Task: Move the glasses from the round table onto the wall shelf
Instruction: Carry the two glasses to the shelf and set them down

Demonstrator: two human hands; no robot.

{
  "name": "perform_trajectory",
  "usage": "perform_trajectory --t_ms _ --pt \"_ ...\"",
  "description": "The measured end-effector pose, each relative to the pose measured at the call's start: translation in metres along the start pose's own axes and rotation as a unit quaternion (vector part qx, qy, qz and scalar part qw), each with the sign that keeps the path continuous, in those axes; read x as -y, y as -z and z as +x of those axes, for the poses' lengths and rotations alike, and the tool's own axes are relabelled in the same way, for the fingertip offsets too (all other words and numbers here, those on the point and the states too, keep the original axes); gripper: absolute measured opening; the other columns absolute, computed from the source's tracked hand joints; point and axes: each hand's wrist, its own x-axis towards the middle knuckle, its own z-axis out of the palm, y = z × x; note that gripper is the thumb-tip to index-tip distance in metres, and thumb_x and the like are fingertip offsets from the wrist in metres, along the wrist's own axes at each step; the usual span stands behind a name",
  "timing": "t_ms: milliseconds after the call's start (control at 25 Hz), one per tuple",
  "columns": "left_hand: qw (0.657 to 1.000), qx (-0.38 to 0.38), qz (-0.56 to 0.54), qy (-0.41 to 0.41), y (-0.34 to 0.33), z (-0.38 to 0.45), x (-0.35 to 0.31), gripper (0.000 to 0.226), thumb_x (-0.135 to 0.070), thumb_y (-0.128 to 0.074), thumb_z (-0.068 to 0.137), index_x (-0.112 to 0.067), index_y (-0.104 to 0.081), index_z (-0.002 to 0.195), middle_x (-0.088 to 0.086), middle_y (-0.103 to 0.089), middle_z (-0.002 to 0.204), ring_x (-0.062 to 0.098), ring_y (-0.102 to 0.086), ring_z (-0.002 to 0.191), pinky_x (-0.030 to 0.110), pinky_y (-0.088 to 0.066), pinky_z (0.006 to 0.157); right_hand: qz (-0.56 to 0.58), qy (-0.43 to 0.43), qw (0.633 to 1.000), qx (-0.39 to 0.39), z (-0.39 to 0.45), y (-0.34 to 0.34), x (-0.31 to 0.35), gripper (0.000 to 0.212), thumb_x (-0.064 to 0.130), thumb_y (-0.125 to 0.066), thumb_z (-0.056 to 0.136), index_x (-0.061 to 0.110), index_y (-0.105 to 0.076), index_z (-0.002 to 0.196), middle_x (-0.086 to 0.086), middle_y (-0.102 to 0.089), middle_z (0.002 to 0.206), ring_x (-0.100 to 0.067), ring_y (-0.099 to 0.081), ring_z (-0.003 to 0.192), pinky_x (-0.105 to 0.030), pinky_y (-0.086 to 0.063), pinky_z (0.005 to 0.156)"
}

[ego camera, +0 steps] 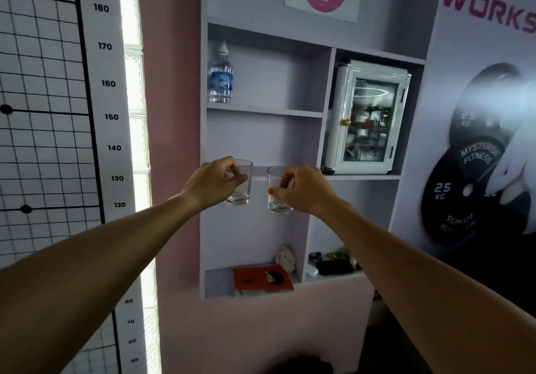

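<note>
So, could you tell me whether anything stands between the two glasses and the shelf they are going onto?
Nothing visible does. The left hand and right hand each hold a glass in front of the middle shelf, whose visible board looks bare; the bottle stands one shelf higher.

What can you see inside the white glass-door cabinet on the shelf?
Inside the white cabinet, small items sit on several levels behind the glass door, one with a red part. Glare and blur on the glass hide what they are.

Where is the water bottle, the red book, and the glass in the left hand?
water bottle (221, 79): head view, blue label.
red book (262, 279): head view, front cover.
glass in the left hand (242, 192): head view, lower wall.
</note>
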Motion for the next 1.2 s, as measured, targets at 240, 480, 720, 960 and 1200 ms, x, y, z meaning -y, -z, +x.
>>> perform_trajectory --t_ms 240,480,720,960,1200 --pt "0.999 -0.047 0.003 0.000 -0.008 0.089 0.040 0.016 -0.038 -0.055 0.096 -0.023 -0.054 0.091 0.002 -0.067 0.105 0.024 -0.062 0.099 0.038 -0.049 0.078 0.013 -0.004 1.000 -0.026 0.097 -0.028 -0.007 0.025 0.045 -0.077 0.078 0.021 -0.067 0.082 0.005 -0.062 0.088 -0.017 -0.060 0.086 -0.031 -0.050 0.072" --pt "0.998 -0.052 0.026 -0.014 -0.026 0.136 0.080 0.015 -0.032 -0.057 0.098 -0.021 -0.052 0.089 0.005 -0.067 0.103 0.026 -0.063 0.093 0.032 -0.045 0.070 0.031 0.024 0.999 -0.012 0.160 -0.062 -0.012 0.027 0.046 -0.077 0.078 0.021 -0.067 0.081 0.003 -0.064 0.092 -0.018 -0.062 0.087 -0.036 -0.057 0.077" --pt "0.997 -0.059 0.055 -0.009 -0.054 0.168 0.098 0.015 -0.029 -0.058 0.098 -0.018 -0.052 0.090 0.006 -0.067 0.096 0.026 -0.065 0.083 0.024 -0.044 0.063 0.035 0.024 0.999 0.003 0.212 -0.093 -0.029 0.026 0.048 -0.076 0.076 0.026 -0.064 0.076 0.004 -0.065 0.090 -0.019 -0.062 0.084 -0.031 -0.054 0.074" --pt "0.994 -0.073 0.071 0.030 -0.068 0.202 0.105 0.015 -0.030 -0.057 0.098 -0.017 -0.054 0.090 0.002 -0.064 0.091 0.021 -0.062 0.081 0.030 -0.045 0.066 0.043 0.040 0.998 0.024 0.259 -0.109 -0.053 0.024 0.047 -0.075 0.076 0.027 -0.064 0.076 0.004 -0.065 0.093 -0.019 -0.063 0.087 -0.029 -0.049 0.070" --pt "0.995 -0.056 0.049 0.069 -0.086 0.218 0.112 0.010 -0.020 -0.060 0.097 -0.017 -0.054 0.089 0.005 -0.066 0.087 0.020 -0.065 0.081 0.031 -0.056 0.076 0.053 0.050 0.996 0.054 0.287 -0.123 -0.070 0.023 0.045 -0.075 0.078 0.025 -0.064 0.078 0.002 -0.066 0.095 -0.019 -0.061 0.084 -0.027 -0.044 0.066"
